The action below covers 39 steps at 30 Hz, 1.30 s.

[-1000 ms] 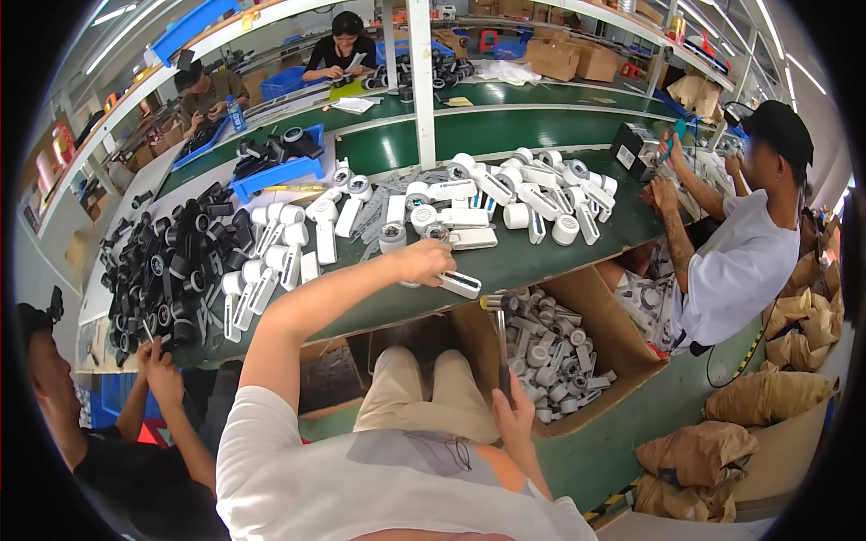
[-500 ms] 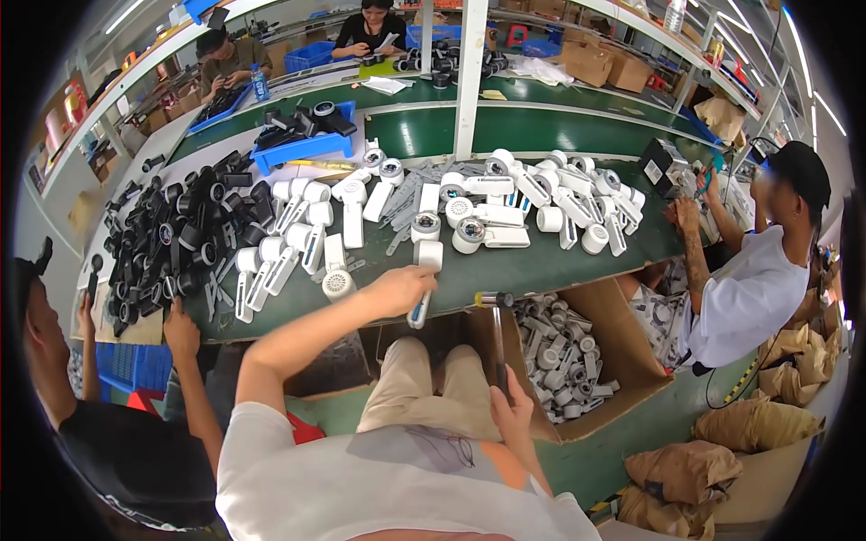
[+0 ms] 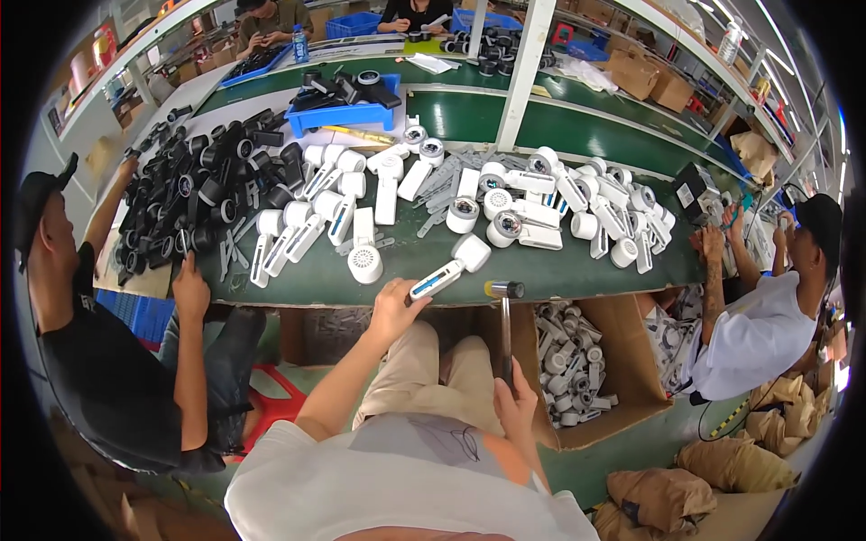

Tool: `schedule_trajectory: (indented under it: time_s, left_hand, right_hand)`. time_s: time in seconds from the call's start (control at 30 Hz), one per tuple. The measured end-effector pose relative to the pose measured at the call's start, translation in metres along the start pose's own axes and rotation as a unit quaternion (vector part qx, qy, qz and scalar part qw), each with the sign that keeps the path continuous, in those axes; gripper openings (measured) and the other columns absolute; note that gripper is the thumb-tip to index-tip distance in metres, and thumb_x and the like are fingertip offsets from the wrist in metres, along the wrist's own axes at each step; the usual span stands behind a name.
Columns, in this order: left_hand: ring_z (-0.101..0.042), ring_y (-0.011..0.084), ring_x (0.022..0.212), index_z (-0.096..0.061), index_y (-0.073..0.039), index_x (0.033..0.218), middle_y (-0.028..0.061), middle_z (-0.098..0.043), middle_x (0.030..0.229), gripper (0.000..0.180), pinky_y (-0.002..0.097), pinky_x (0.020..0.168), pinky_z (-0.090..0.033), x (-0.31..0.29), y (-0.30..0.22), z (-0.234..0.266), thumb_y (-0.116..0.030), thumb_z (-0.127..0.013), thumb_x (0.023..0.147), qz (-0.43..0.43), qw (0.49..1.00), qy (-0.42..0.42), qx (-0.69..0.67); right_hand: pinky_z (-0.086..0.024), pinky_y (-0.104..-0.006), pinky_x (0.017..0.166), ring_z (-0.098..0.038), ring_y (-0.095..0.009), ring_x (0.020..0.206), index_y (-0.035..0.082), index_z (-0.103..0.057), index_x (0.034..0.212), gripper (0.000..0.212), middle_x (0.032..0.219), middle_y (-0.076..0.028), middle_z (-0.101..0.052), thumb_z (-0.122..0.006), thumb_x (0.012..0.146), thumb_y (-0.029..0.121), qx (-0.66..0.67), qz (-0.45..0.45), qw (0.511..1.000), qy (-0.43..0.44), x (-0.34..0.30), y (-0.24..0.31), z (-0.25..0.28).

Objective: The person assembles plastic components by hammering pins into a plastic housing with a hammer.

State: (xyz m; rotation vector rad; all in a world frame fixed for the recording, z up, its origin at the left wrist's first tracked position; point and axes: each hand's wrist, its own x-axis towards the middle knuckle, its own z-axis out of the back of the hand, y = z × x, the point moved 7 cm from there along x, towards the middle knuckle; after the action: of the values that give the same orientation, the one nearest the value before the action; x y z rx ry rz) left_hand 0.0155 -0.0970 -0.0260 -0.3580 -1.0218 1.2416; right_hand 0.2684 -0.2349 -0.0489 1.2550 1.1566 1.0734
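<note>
My left hand (image 3: 394,312) is closed on the handle end of a white handheld fan (image 3: 452,267). The fan lies at the bench's near edge, its round head pointing away to the right and a blue strip along its handle. In my right hand (image 3: 516,402), lower down by my lap, is the dark grip of a hammer (image 3: 506,332). The hammer stands roughly upright, its yellow-and-dark head near the bench edge, just right of the fan and apart from it. Beyond my left hand a white fan with a slotted grille (image 3: 364,262) rests on the green bench (image 3: 334,287).
White fans (image 3: 532,212) and grey strips spread across the bench. Black fans (image 3: 194,194) are heaped at the left, behind them a blue bin (image 3: 343,117). A cardboard box (image 3: 622,361) of white parts stands below, right. Co-workers sit on both sides and across.
My left hand has shifted left and nearer me; the fan it holds has swung from upright to slanting, its head now to the right. My view has turned. The hammer stays in my right hand.
</note>
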Motion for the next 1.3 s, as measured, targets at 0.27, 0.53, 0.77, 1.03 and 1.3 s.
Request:
schedule_trajectory:
  time_s: [0.27,0.53,0.77,1.03,1.3]
  left_hand:
    - [-0.057,0.0359,0.101,-0.062,0.003,0.101,0.0195,-0.062,0.101,0.031,0.0431,0.087,-0.046,0.040,-0.001,-0.003,-0.007,-0.071,0.072,-0.018,0.981,0.171,0.093]
    - [-0.061,0.0319,0.094,-0.069,-0.010,0.093,0.0118,-0.063,0.095,0.030,0.0401,0.078,-0.051,0.148,0.006,-0.025,0.006,-0.055,0.072,-0.128,0.932,0.242,0.236]
    - [-0.058,0.0277,0.091,-0.067,-0.015,0.087,0.0051,-0.056,0.092,0.024,0.0376,0.075,-0.050,0.167,0.039,-0.046,-0.011,-0.075,0.065,-0.291,0.878,0.351,0.144]
    - [-0.052,0.0238,0.095,-0.062,-0.010,0.081,0.0033,-0.056,0.087,0.021,0.0353,0.086,-0.039,0.142,0.021,-0.051,-0.020,-0.076,0.069,-0.254,0.878,0.362,0.183]
    - [-0.059,0.0326,0.086,-0.067,-0.007,0.094,0.0141,-0.060,0.087,0.013,0.0398,0.076,-0.048,0.094,-0.016,-0.018,-0.011,-0.062,0.083,-0.053,0.989,0.135,0.038]
  right_hand:
    - [-0.034,-0.0181,0.048,-0.042,-0.002,0.055,0.002,-0.048,0.133,0.047,0.070,0.005,-0.050,-0.057,0.087,0.000,0.020,-0.012,1.000,0.007,0.004,-0.003,-0.003]
    - [-0.035,-0.0184,0.048,-0.043,-0.002,0.055,0.001,-0.049,0.132,0.046,0.070,0.005,-0.051,-0.058,0.087,0.001,0.039,-0.039,0.998,-0.003,0.008,-0.010,0.005]
    - [-0.034,-0.0188,0.046,-0.042,-0.002,0.054,0.001,-0.049,0.131,0.044,0.068,0.004,-0.050,-0.057,0.088,0.002,0.064,-0.045,0.996,-0.036,0.009,-0.019,0.016]
    - [-0.032,-0.0184,0.045,-0.040,-0.002,0.052,0.000,-0.048,0.132,0.044,0.065,0.005,-0.049,-0.056,0.088,0.001,0.073,-0.044,0.996,-0.033,0.008,-0.015,0.017]
    - [-0.031,-0.0184,0.045,-0.040,-0.001,0.052,0.001,-0.048,0.132,0.044,0.066,0.005,-0.048,-0.056,0.089,0.002,0.049,-0.033,0.998,-0.005,0.002,-0.009,0.012]
